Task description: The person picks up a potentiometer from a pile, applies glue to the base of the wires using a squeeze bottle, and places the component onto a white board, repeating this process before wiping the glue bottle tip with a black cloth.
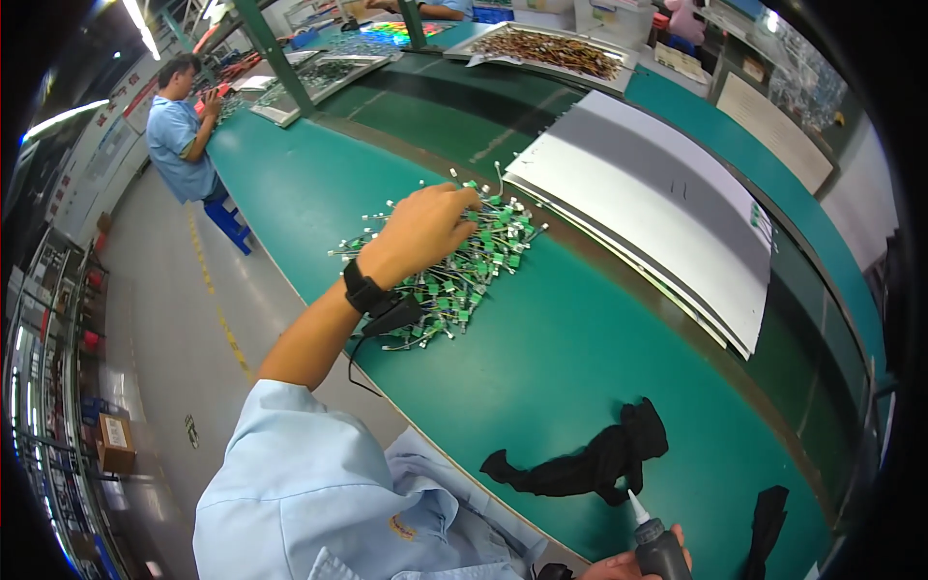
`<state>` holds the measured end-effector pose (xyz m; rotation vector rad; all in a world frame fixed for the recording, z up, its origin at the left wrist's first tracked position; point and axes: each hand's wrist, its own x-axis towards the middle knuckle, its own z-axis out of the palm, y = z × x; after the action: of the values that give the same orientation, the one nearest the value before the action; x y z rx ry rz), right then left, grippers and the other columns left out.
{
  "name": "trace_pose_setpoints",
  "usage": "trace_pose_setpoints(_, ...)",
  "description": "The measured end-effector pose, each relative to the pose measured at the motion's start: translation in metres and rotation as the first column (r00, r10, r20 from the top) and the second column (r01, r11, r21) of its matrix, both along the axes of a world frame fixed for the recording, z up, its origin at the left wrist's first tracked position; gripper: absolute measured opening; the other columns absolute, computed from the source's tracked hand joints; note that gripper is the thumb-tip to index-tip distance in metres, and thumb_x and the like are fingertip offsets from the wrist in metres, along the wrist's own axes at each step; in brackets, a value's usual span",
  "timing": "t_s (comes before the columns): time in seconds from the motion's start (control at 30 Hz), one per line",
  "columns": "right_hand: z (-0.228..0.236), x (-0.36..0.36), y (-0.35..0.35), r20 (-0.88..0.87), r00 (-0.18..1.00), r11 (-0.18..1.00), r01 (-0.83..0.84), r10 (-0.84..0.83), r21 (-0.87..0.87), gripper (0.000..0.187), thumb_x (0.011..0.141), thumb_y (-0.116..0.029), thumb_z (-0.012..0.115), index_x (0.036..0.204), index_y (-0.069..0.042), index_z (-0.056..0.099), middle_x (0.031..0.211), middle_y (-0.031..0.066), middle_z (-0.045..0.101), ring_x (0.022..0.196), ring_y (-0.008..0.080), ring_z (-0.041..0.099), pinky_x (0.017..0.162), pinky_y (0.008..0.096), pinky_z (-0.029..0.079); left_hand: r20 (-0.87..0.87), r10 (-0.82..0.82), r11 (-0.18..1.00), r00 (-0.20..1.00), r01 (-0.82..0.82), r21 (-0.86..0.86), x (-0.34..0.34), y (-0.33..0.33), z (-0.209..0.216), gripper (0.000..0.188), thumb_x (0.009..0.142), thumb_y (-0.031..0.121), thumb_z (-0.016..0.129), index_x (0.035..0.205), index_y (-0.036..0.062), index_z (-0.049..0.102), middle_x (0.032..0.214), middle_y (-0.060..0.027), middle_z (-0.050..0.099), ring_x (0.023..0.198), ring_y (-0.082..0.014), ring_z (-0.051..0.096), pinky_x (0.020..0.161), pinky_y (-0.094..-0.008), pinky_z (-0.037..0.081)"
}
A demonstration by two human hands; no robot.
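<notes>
While the right hand [616, 568] wraps its fingers around a white-nozzled dark squeeze bottle [662, 553], the left hand [421, 232] is over the heap of small green wired components [456, 285] on the counter [541, 358]; its fingers curl, but I cannot tell whether they pinch any. Black cloth [585, 468] lies near the bottle.

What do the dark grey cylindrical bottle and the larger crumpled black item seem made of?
Dark grey cylindrical bottle: probably plastic with a satin finish, given its smooth, softly shining surface. Larger crumpled black item: apparently matte fabric, since it bends into soft folds without shine; fibre unclear.
</notes>
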<state>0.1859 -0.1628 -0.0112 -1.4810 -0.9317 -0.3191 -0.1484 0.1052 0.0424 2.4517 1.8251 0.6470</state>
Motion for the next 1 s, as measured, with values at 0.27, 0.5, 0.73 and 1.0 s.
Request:
trace_pose_setpoints(0.27,0.017,-0.007,0.012,0.258,0.951,0.983,0.184,-0.171,-0.028,0.039,0.102,-0.019,0.027,0.098,0.005,0.058,0.088,0.0124,0.063,0.072,0.0253,0.062,0.063,0.0319,0.052,-0.05,0.036,0.999,0.998,-0.038,-0.038,0.0,-0.006,0.017,0.021,0.08,0.013,0.064,0.1,0.0059,0.061,0.068,-0.0089,0.063,0.062,-0.0228,0.061,0.057,-0.0371,0.046)
trace_pose_setpoints(0.5,0.016,-0.005,0.017,0.337,0.928,0.985,0.171,-0.161,0.0,0.039,0.102,-0.016,0.025,0.097,0.004,0.058,0.084,0.0119,0.062,0.068,0.0248,0.061,0.061,0.0304,0.052,0.65,0.073,0.997,0.756,-0.047,-0.058,-0.002,-0.023,0.039,0.023,0.083,0.015,0.067,0.098,0.0005,0.06,0.065,-0.0079,0.065,0.062,-0.0141,0.062,0.048,-0.0254,0.046)
trace_pose_setpoints(0.73,0.018,-0.01,0.008,0.141,0.988,0.997,0.069,-0.063,-0.038,0.039,0.102,-0.02,0.027,0.1,0.005,0.057,0.09,0.0147,0.061,0.076,0.0257,0.061,0.068,0.0321,0.051,0.922,-0.082,0.938,0.378,0.343,-0.057,0.05,-0.057,0.062,0.022,0.085,0.014,0.065,0.099,-0.0012,0.058,0.075,-0.0061,0.063,0.066,-0.0093,0.061,0.049,-0.0207,0.048)
trace_pose_setpoints(1.0,0.014,-0.019,0.01,-0.096,0.995,0.999,0.012,-0.007,0.05,0.037,0.101,-0.022,0.03,0.111,0.007,0.05,0.093,0.0168,0.059,0.078,0.0241,0.059,0.072,0.0309,0.049,0.949,-0.074,0.604,0.307,0.771,-0.203,0.127,-0.081,0.013,0.019,0.087,0.009,0.064,0.103,0.0031,0.057,0.084,-0.0063,0.062,0.071,-0.0112,0.063,0.055,-0.0214,0.05)
